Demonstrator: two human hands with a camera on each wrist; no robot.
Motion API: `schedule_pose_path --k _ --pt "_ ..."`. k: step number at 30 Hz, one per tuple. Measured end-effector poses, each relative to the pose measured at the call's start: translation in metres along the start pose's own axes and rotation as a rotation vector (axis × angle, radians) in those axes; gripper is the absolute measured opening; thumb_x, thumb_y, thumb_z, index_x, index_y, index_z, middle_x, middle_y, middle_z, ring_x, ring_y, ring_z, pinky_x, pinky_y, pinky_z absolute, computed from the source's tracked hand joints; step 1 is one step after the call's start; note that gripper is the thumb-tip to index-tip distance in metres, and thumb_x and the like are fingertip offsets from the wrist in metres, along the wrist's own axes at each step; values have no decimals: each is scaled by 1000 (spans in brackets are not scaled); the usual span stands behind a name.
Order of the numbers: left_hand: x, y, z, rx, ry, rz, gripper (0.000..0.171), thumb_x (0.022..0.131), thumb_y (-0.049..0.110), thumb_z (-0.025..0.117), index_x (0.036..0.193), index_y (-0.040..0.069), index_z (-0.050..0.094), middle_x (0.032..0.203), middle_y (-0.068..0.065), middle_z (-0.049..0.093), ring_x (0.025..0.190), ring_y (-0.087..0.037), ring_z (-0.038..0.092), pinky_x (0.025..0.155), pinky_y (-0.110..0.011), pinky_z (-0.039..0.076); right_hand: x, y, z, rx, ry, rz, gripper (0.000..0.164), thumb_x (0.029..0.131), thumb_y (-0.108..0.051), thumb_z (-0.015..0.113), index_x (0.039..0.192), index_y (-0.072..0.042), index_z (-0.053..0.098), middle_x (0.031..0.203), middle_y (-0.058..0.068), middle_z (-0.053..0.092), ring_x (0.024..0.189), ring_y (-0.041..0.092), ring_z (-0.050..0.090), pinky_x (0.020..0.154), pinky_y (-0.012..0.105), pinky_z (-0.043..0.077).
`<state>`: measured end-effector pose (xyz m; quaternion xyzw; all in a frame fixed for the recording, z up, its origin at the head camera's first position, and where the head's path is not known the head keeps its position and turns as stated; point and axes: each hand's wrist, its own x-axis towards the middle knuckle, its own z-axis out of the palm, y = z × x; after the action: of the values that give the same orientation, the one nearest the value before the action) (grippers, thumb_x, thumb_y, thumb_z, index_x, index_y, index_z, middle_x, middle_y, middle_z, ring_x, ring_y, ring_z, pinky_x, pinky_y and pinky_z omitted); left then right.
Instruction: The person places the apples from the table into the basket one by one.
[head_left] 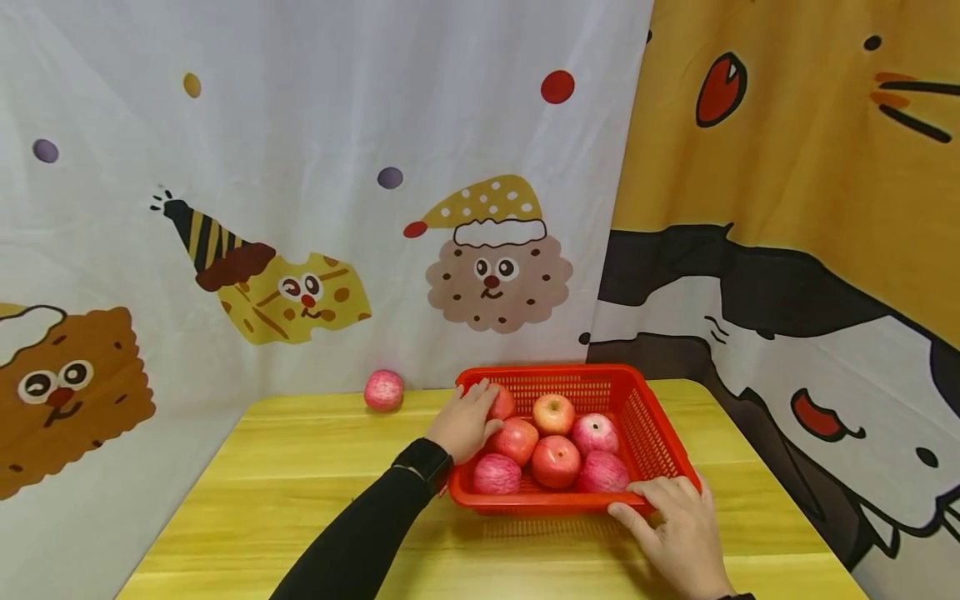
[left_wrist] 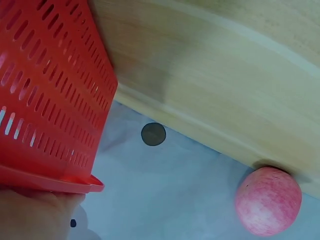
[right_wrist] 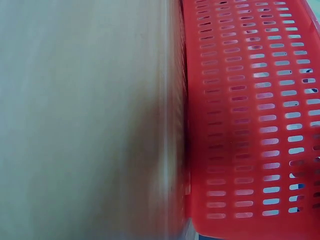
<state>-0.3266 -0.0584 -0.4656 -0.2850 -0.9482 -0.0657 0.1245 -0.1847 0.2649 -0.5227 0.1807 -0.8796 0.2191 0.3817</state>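
A red plastic basket (head_left: 660, 421) with slotted walls stands on the table, holding several red and pink apples (head_left: 556, 462). My left hand (head_left: 463, 421) lies across the basket's left rim, fingers extended inward beside the rearmost apple (head_left: 501, 403) and thumb near another. In the left wrist view, part of that hand (left_wrist: 35, 215) shows right at the rim. At the front right corner my right hand (head_left: 675, 525) grips the rim, its thumb along the front side. The right wrist view has the slotted basket wall (right_wrist: 240, 125) close up, without the hand.
One pink apple (head_left: 384, 391) sits apart at the table's back edge, left of the basket; it also shows in the left wrist view (left_wrist: 268, 201). The wooden table (head_left: 300, 467) ends against a printed curtain (head_left: 315, 167) behind and at the right.
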Motion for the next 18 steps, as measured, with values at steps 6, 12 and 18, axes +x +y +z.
schedule_pose_path --k 6,12,18 --pt "0 4 -1 91 -67 48 49 96 44 59 137 17 59 137 -5 56 125 -17 47 112 -59 22 1 0 0 -9 0 0 33 70 -43 85 89 -18 73 85 -5 68 83 19 49 87 59 28" --pt "1 5 -1 114 -60 44 53 93 46 63 137 18 59 137 -3 56 126 -14 45 112 -58 23 0 0 -1 -1 4 4 33 69 -42 85 88 -17 73 85 -4 68 84 20 49 89 62 28" --pt "0 5 1 119 -46 29 54 92 47 64 137 18 59 136 -3 57 125 -20 47 112 -57 24 0 0 0 3 1 4 34 69 -43 85 88 -18 73 85 -4 68 83 20 50 89 61 28"
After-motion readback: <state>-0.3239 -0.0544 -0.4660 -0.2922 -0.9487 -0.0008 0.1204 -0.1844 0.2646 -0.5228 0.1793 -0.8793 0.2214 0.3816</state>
